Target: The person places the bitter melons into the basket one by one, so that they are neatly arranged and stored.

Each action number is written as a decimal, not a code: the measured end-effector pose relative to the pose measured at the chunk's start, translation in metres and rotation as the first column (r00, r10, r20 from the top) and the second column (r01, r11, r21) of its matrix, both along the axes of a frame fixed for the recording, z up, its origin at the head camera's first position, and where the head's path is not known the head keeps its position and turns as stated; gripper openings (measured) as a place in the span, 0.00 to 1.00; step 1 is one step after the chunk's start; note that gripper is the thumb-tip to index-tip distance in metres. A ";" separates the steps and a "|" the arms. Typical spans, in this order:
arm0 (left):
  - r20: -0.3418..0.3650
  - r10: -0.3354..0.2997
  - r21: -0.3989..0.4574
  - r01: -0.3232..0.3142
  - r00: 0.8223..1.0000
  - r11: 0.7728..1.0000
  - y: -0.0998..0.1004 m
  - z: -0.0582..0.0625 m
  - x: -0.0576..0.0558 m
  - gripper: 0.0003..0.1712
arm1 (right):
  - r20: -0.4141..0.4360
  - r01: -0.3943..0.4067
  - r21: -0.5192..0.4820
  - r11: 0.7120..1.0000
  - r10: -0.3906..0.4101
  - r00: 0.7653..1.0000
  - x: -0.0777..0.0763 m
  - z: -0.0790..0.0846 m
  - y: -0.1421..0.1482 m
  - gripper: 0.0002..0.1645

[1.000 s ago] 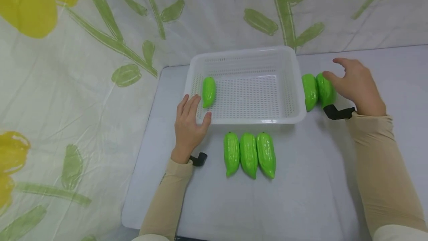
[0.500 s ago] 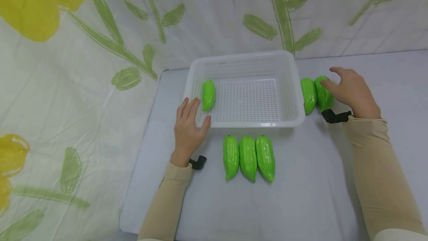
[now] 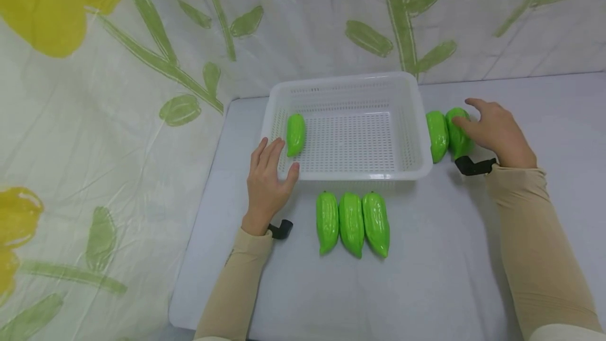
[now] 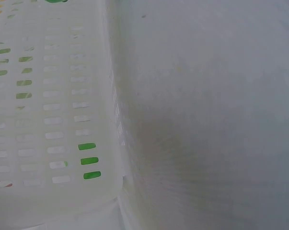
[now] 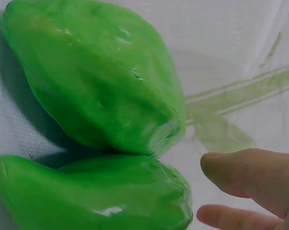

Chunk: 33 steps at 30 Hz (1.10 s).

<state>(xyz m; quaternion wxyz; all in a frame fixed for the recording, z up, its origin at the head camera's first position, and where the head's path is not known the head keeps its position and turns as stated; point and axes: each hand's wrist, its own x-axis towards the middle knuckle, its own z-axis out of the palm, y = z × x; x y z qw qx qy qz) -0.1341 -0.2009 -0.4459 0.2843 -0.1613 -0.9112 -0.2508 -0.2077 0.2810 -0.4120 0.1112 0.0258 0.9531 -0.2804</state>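
My left hand (image 3: pixel 267 186) lies at the near left corner of a white perforated plastic basket (image 3: pixel 350 177), its fingers extended over the rim. In the left wrist view the slotted basket wall (image 4: pixel 101 110) shows, without the hand. Beyond the basket's right side my right hand (image 3: pixel 499 133) hovers with thumb and fingers spread, holding nothing. Its thumb overlaps the outer of two glossy green pepper-like vegetables (image 3: pixel 458 143) in the head view. The right wrist view has the fingertips (image 5: pixel 218 167) just off the end of the lower green vegetable (image 5: pixel 110 191).
One green vegetable (image 3: pixel 295 136) lies inside the basket, at its left. Three more green vegetables (image 3: pixel 351 224) stand side by side before it on the pale tabletop (image 3: pixel 331 293). A flower-printed sheet (image 3: pixel 307 25) hangs behind and at the left.
My right hand has shifted slightly left and nearer the outer green vegetable. The head view has tilted a little. My left hand, the basket and the vegetables keep their places.
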 end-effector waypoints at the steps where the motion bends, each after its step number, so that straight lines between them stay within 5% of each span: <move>1: 0.002 -0.001 -0.003 0.001 1.000 1.000 0.000 0.000 0.000 0.34 | 0.001 -0.002 0.001 1.000 0.002 1.000 0.000 -0.001 0.000 0.50; 33: 0.015 0.016 -0.019 -0.016 1.000 1.000 -0.001 -0.002 0.000 0.33 | -0.015 -0.055 -0.008 0.998 0.055 0.998 -0.007 -0.015 -0.001 0.47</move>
